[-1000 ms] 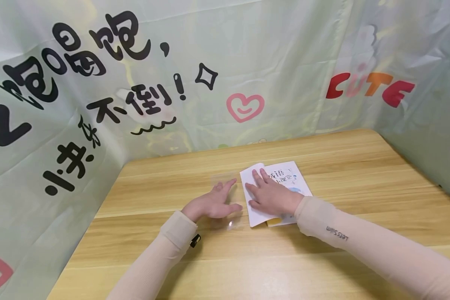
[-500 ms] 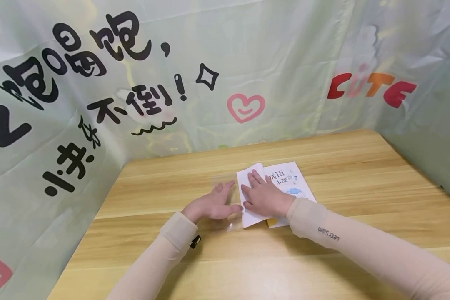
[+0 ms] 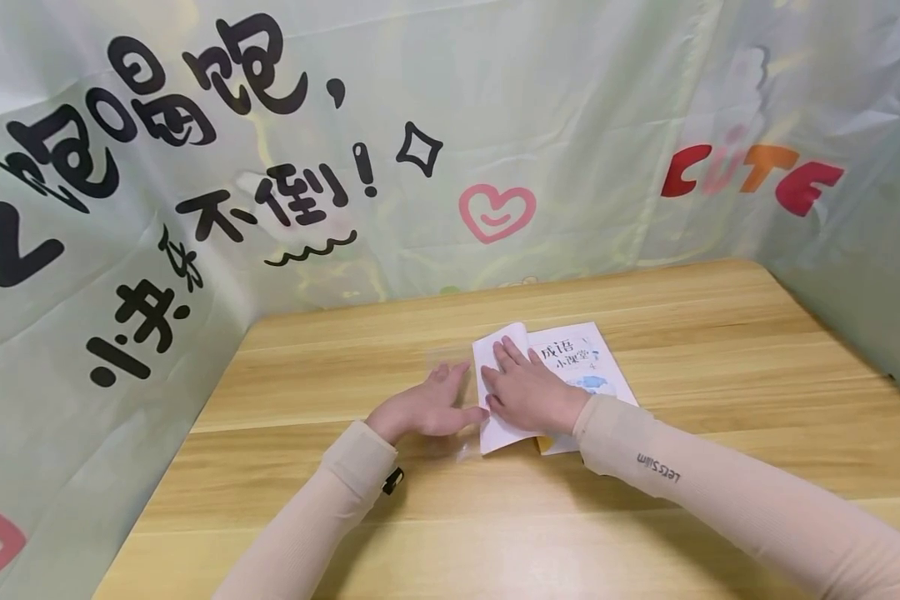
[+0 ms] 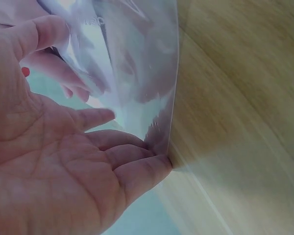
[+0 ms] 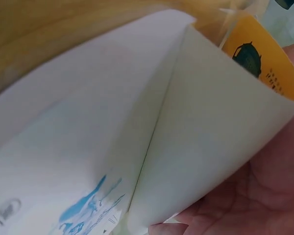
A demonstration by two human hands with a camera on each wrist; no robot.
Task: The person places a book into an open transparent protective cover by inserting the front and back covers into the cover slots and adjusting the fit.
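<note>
A thin booklet (image 3: 600, 354) with a white title page, dark characters and a blue picture lies on the wooden table. Its white front leaf (image 3: 501, 433) is folded over to the left. My right hand (image 3: 528, 392) rests on that leaf with fingers spread. The right wrist view shows the leaf curving, with an orange printed side (image 5: 272, 63) beside the palm. Left of the booklet, my left hand (image 3: 429, 407) has its fingers extended, the thumb close to the leaf's edge. In the left wrist view its fingers touch a clear plastic sleeve (image 4: 137, 63).
Under both hands spreads a wood-grain table (image 3: 307, 375). A pale printed curtain (image 3: 570, 125) with black characters, a pink heart and coloured letters hangs behind and along the sides. A small black object (image 3: 393, 481) sits at my left cuff.
My right hand has slid slightly left, and the folded leaf's edge has shifted left with it. More of the title page shows. The left hand has stayed nearly in place.
</note>
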